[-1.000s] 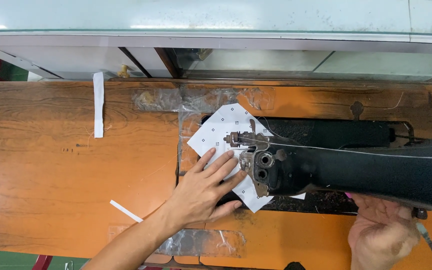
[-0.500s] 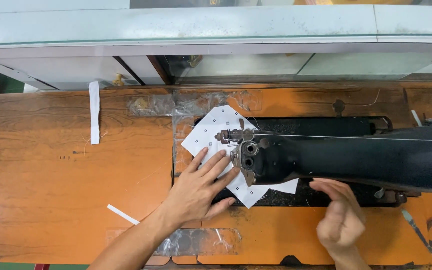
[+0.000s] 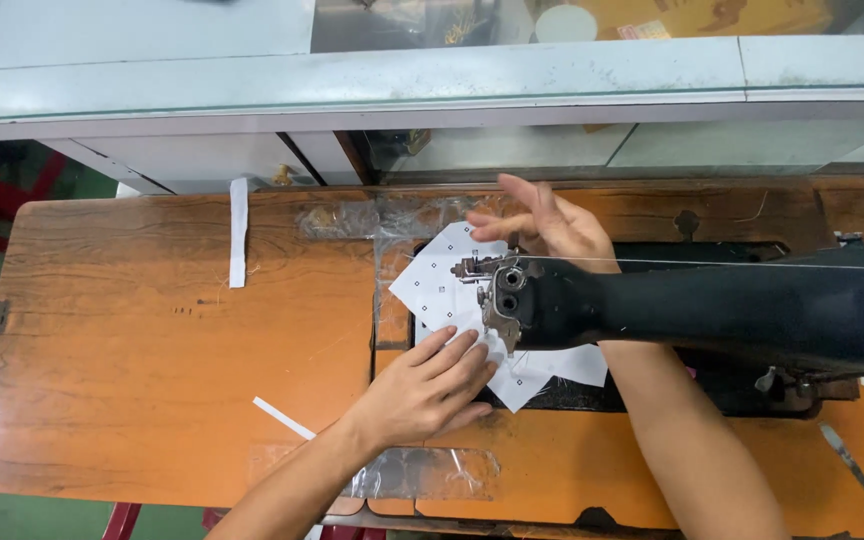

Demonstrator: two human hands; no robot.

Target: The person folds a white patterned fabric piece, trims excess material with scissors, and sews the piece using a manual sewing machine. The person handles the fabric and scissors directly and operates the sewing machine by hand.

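Observation:
A white fabric piece (image 3: 437,280) with small dark dots lies under the needle end of a black sewing machine (image 3: 712,310) set into an orange wooden table (image 3: 152,340). My left hand (image 3: 427,385) rests flat on the fabric's near edge, fingers pressing it down. My right hand (image 3: 542,222) is behind the machine head, forearm passing under the machine arm, fingers spread and touching the far edge of the fabric. Neither hand grips anything.
A white fabric strip (image 3: 239,232) lies at the table's back left, and a thin white strip (image 3: 282,418) near my left wrist. Clear tape patches (image 3: 422,470) cover the front edge. A pale counter (image 3: 352,85) runs behind the table. Metal tool (image 3: 852,465) at right.
My right hand has moved from the front right of the machine, under its arm, to behind the machine head. My left hand has stayed on the fabric. The view has shifted slightly.

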